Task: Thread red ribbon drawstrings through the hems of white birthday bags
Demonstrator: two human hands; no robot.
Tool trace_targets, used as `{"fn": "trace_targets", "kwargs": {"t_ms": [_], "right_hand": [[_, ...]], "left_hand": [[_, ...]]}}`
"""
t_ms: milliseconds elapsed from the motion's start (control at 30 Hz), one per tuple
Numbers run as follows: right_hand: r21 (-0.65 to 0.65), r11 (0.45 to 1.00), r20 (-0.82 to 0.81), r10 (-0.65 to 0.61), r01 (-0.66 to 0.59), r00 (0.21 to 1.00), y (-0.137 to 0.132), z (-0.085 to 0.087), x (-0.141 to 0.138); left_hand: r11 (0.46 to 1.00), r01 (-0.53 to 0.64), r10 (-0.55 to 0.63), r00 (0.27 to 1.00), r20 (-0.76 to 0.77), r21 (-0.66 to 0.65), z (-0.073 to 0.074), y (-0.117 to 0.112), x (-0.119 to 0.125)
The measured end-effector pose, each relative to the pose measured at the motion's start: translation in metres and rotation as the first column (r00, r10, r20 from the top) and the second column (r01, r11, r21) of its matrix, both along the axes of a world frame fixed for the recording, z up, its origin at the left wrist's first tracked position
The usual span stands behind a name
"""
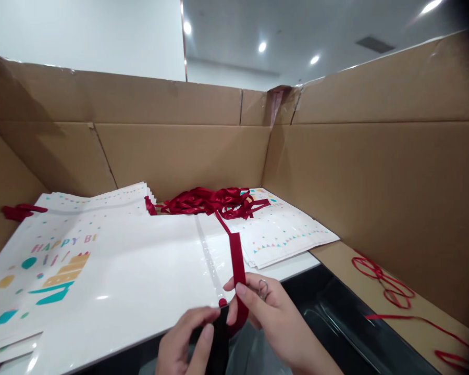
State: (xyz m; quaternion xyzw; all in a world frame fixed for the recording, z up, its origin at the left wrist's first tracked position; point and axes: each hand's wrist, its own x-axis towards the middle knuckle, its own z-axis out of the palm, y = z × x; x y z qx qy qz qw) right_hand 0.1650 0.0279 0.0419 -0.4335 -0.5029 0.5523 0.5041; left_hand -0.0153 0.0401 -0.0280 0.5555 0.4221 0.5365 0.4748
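My right hand (268,304), with a ring on one finger, pinches a flat dark-red ribbon (237,255) between thumb and fingers. The ribbon runs up toward a tangled heap of red ribbon (207,200), and its lower part bends down under my fingers. Close by on the left, my left hand (187,338) has its thumb and forefinger curled in at a black strip (220,338); what they grip is hard to make out. A small red rounded piece (222,302) shows just above the left fingertips. Both hands are at the front edge of a glossy white surface (140,271).
Printed white sheets with a birthday cake pattern (70,229) lie at left, and more printed sheets (285,232) at right. Cardboard walls (180,151) enclose the back and sides. Thin red ribbon loops (383,281) lie on cardboard at right, beside a glossy black surface (347,307).
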Motion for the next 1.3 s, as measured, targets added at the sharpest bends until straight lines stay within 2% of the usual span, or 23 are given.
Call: {"fn": "trace_targets", "kwargs": {"t_ms": [33, 67, 100, 167, 267, 333, 400, 467, 533, 600, 633, 700, 767, 833, 933, 1000, 1067, 1167, 1300], "right_hand": [[-0.002, 0.999, -0.002, 0.038, -0.038, 0.999, -0.005, 0.002, -0.004], [0.003, 0.997, -0.002, 0.073, -0.073, 0.997, -0.01, 0.004, -0.009], [0.016, 0.995, 0.01, 0.101, -0.101, 0.995, -0.014, 0.007, -0.013], [0.044, 0.989, 0.071, 0.138, -0.142, 0.988, -0.025, 0.01, -0.02], [0.067, 0.986, 0.191, 0.141, -0.156, 0.971, -0.045, 0.012, -0.028], [0.095, 0.985, 0.193, 0.124, -0.144, 0.973, -0.064, 0.013, -0.029], [0.177, 0.983, 0.135, 0.026, -0.05, 0.99, -0.084, 0.02, -0.025], [0.274, 0.954, 0.036, -0.139, 0.124, 0.99, -0.102, 0.033, -0.014], [0.317, 0.919, -0.029, -0.235, 0.232, 0.971, -0.111, 0.047, 0.002], [0.293, 0.929, -0.031, -0.227, 0.226, 0.973, -0.107, 0.054, 0.016], [0.259, 0.945, -0.021, -0.202, 0.2, 0.979, -0.101, 0.053, 0.02], [0.172, 0.972, -0.032, -0.159, 0.163, 0.987, -0.082, 0.038, 0.022], [0.103, 0.978, -0.092, -0.17, 0.18, 0.981, -0.062, 0.011, 0.015], [0.088, 0.96, -0.129, -0.254, 0.266, 0.959, -0.051, -0.023, 0.005], [0.146, 0.915, -0.04, -0.373, 0.375, 0.927, -0.056, -0.067, -0.008], [0.208, 0.913, 0.084, -0.374, 0.351, 0.924, -0.07, -0.08, -0.011], [0.263, 0.923, 0.212, -0.339, 0.28, 0.917, -0.084, -0.079, -0.009], [0.335, 0.924, 0.367, -0.308, 0.184, 0.878, -0.097, -0.057, -0.002], [0.384, 0.914, 0.45, -0.309, 0.13, 0.838, -0.097, -0.033, 0.005]], "left_hand": [[1.0, -0.005, 0.006, 0.996, 0.086, -0.013, 0.019, -0.003, 0.003], [0.999, 0.043, -0.039, 0.992, 0.119, -0.029, 0.033, -0.006, 0.006], [0.993, 0.108, -0.1, 0.987, 0.126, -0.055, 0.044, -0.009, 0.01], [0.984, 0.161, -0.147, 0.975, 0.164, -0.077, 0.055, -0.016, 0.017], [0.995, 0.1, -0.09, 0.96, 0.266, -0.023, 0.059, -0.035, 0.024], [1.0, 0.029, -0.025, 0.938, 0.345, -0.005, 0.062, -0.05, 0.021], [0.998, -0.059, 0.059, 0.909, 0.412, -0.012, 0.066, -0.062, 0.013], [0.991, -0.131, 0.124, 0.886, 0.446, -0.017, 0.069, -0.067, 0.002], [0.989, -0.137, 0.144, 0.89, 0.433, -0.049, 0.069, -0.066, -0.007], [0.987, -0.095, 0.138, 0.91, 0.39, -0.128, 0.063, -0.062, -0.012], [0.981, -0.08, 0.14, 0.921, 0.363, -0.177, 0.059, -0.06, -0.012], [0.964, -0.063, 0.144, 0.94, 0.308, -0.258, 0.047, -0.057, -0.01], [0.955, -0.046, 0.129, 0.954, 0.272, -0.294, 0.035, -0.057, -0.006], [0.955, -0.03, 0.108, 0.962, 0.252, -0.295, 0.027, -0.061, -0.003], [0.965, -0.021, 0.077, 0.976, 0.204, -0.263, 0.023, -0.071, -0.004], [0.974, -0.028, 0.062, 0.988, 0.144, -0.225, 0.026, -0.078, -0.007], [0.983, -0.044, 0.057, 0.996, 0.072, -0.176, 0.031, -0.084, -0.01], [0.994, -0.068, 0.066, 0.997, -0.029, -0.085, 0.038, -0.089, -0.014], [0.997, -0.081, 0.082, 0.992, -0.101, 0.015, 0.043, -0.088, -0.018]]}}
